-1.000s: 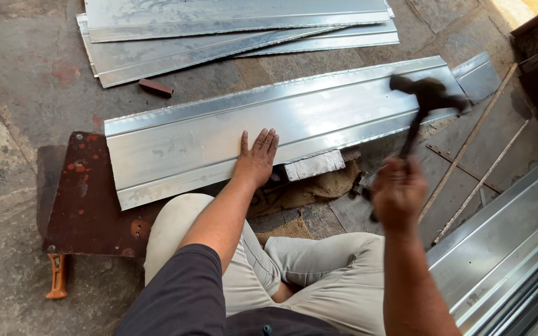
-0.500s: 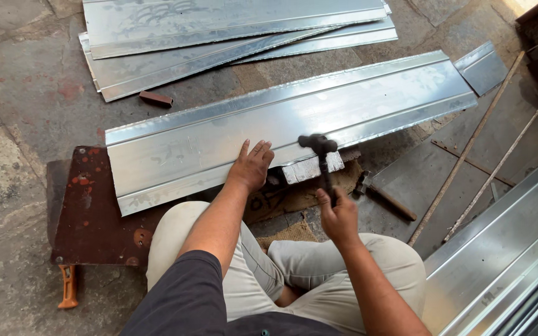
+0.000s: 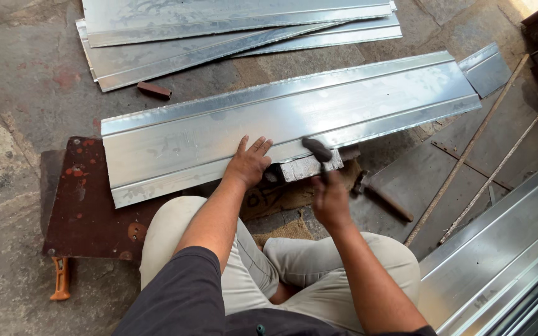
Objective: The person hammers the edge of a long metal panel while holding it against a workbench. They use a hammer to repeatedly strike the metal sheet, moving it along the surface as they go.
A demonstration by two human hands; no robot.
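Hands: the left hand (image 3: 248,164) is laid flat, fingers spread, on the near edge of the long sheet-metal panel (image 3: 294,118); the right hand (image 3: 331,200) is clenched around the handle of a hammer (image 3: 317,151).
Hammer: its dark head is seen low, at the panel's folded near lip, just right of the left hand; whether it touches the metal cannot be told, since the head is blurred.
Panel: it is laid slantwise across the stone floor (image 3: 14,93), straight in front of the crossed legs, its left end resting over a rusty brown plate (image 3: 88,211). It lies under the left palm and just ahead of the right fist.
Block: a pale metal block (image 3: 309,167) is seen under the lip, right below the hammer head.
Surroundings: more panels are stacked (image 3: 231,25) well apart at the top of the head view; a small reddish-brown block (image 3: 154,91) lies between that stack and the worked panel; two thin rods (image 3: 468,149) lie to the right; a second tool with a wooden handle (image 3: 384,198) lies near the right hand; an orange handle (image 3: 61,278) pokes out below the plate; further profiles (image 3: 499,255) fill the lower right corner.
Risk: the left fingers are judged to be close to the striking spot, so a glancing blow could catch them; the cut lip could also nick the palm if the panel were jolted sideways.
Risk, second: an off-square blow could dent the flat face instead of the fold.
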